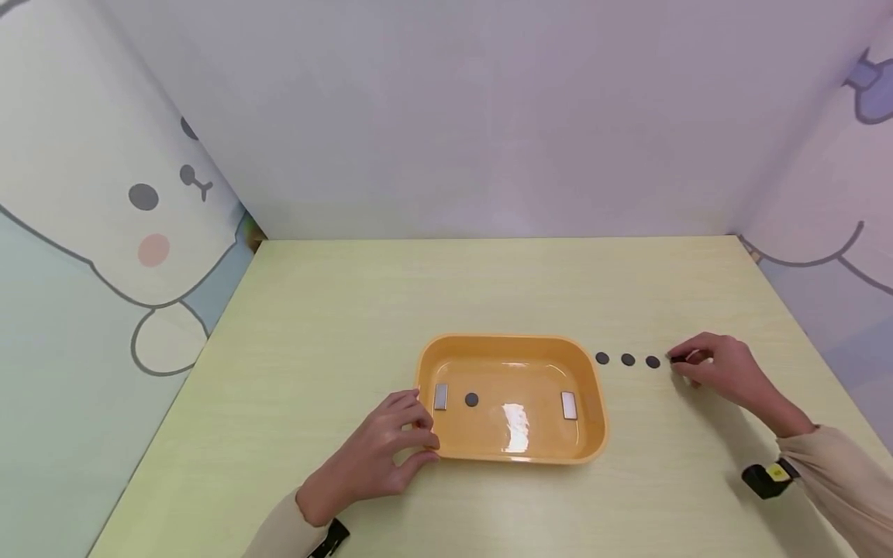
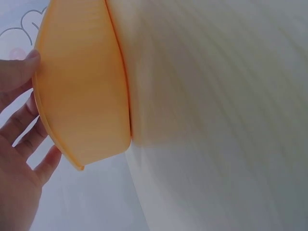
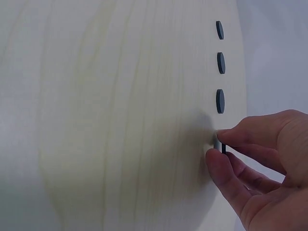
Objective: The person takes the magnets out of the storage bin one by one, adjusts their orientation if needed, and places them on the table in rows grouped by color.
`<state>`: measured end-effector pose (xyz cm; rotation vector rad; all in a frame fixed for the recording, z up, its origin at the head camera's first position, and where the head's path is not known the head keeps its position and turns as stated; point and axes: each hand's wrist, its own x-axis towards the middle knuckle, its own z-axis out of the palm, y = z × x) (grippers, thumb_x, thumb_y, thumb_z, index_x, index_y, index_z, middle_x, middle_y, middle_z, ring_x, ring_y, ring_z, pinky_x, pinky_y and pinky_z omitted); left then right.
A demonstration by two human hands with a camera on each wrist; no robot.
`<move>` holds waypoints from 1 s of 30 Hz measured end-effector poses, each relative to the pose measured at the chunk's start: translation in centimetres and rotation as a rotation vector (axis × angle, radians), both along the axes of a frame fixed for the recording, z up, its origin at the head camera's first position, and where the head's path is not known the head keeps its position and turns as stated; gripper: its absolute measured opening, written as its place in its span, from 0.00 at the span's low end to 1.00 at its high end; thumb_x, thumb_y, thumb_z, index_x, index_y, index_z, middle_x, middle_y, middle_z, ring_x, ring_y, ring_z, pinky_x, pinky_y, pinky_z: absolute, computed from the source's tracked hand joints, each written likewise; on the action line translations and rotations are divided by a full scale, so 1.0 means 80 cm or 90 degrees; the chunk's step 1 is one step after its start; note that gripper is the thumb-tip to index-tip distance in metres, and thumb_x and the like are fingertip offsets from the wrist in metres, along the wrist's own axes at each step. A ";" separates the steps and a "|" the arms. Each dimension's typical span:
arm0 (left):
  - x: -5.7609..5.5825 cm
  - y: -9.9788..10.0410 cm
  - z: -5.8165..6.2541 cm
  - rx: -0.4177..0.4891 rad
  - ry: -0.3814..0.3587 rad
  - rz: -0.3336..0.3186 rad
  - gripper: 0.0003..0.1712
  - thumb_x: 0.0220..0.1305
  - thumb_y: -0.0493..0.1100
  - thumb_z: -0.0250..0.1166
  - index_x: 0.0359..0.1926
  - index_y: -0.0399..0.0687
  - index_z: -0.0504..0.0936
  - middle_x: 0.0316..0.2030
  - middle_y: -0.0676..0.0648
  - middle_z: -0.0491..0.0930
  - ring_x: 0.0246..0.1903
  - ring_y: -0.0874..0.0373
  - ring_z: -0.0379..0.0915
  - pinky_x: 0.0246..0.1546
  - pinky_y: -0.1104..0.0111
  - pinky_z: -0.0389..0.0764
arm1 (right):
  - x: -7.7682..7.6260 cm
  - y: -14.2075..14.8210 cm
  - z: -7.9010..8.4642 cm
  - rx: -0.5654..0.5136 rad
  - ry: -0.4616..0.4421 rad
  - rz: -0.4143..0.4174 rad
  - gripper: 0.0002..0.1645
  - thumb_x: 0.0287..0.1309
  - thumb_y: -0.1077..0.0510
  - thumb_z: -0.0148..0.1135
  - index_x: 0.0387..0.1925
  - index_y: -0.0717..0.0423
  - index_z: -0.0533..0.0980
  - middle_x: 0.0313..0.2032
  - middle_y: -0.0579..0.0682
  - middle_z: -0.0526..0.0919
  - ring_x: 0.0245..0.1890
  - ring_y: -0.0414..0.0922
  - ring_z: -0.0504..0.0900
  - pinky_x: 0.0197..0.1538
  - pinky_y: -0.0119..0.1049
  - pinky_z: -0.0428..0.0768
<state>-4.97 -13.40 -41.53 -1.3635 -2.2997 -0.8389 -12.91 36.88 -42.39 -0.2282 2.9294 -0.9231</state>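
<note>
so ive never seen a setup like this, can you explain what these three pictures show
There is no robot here: a person works with two bare hands. The wide picture comes from a head camera looking forward and down; the other two come from cameras on each wrist. On the pale table stands an orange tray with two flat rectangles and one dark disc inside. To its right, three more discs lie in a row. The left hand holds the tray's rim at its left end; the right hand pinches a small dark piece, probably another disc, at the row's right end.
</note>
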 end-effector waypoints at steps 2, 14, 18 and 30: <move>0.000 0.000 0.000 0.000 0.000 0.001 0.06 0.50 0.40 0.72 0.26 0.54 0.82 0.30 0.56 0.72 0.35 0.62 0.70 0.59 0.51 0.69 | -0.001 -0.001 0.000 0.006 0.003 -0.003 0.12 0.48 0.65 0.68 0.37 0.65 0.82 0.31 0.56 0.80 0.19 0.39 0.77 0.20 0.32 0.75; 0.000 0.000 -0.001 -0.004 -0.001 0.003 0.06 0.49 0.40 0.72 0.26 0.55 0.82 0.30 0.56 0.72 0.34 0.62 0.70 0.59 0.52 0.69 | -0.001 -0.005 -0.003 0.021 0.003 -0.008 0.12 0.49 0.65 0.68 0.37 0.66 0.82 0.32 0.55 0.79 0.22 0.38 0.75 0.21 0.31 0.72; 0.000 -0.001 -0.001 -0.007 -0.001 0.005 0.05 0.51 0.41 0.72 0.26 0.55 0.82 0.30 0.56 0.72 0.34 0.63 0.69 0.59 0.52 0.69 | -0.001 -0.006 -0.004 0.026 0.008 -0.007 0.12 0.49 0.64 0.69 0.37 0.66 0.82 0.33 0.57 0.79 0.25 0.40 0.74 0.21 0.31 0.73; 0.000 0.000 0.000 -0.001 0.005 0.001 0.06 0.50 0.40 0.72 0.26 0.54 0.81 0.30 0.56 0.72 0.35 0.62 0.69 0.59 0.51 0.69 | 0.001 -0.008 -0.003 0.028 0.007 -0.003 0.11 0.51 0.64 0.67 0.37 0.66 0.81 0.33 0.57 0.78 0.24 0.39 0.74 0.21 0.31 0.73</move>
